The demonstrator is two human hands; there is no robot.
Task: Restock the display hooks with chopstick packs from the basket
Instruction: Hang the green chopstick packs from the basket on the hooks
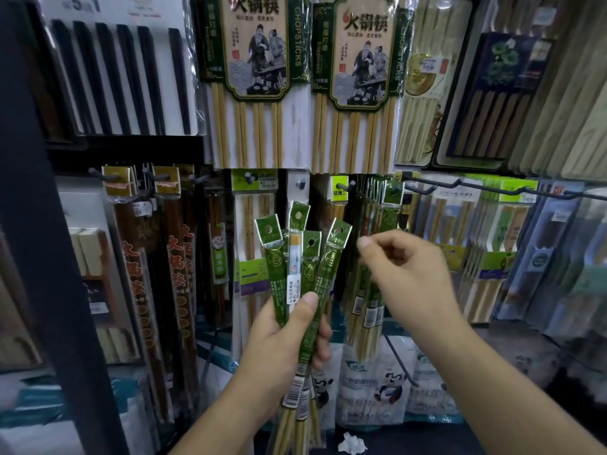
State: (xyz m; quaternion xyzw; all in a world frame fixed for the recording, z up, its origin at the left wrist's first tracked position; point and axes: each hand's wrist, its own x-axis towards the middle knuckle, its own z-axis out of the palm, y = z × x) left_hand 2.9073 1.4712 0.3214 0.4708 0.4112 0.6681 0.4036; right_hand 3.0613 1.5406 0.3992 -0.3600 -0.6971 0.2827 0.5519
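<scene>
Chopstick packs [303, 277] fanned, clenched in left hand [282, 336]; right hand [407, 274] empty, fingers loosely curled.

Four slim green chopstick packs [303, 274] fanned upright below a display hook [345, 187].

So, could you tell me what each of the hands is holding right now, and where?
The left hand grips a fan of green chopstick packs around their middles. The right hand holds nothing, its fingers pinched near the rightmost pack's top.
</scene>
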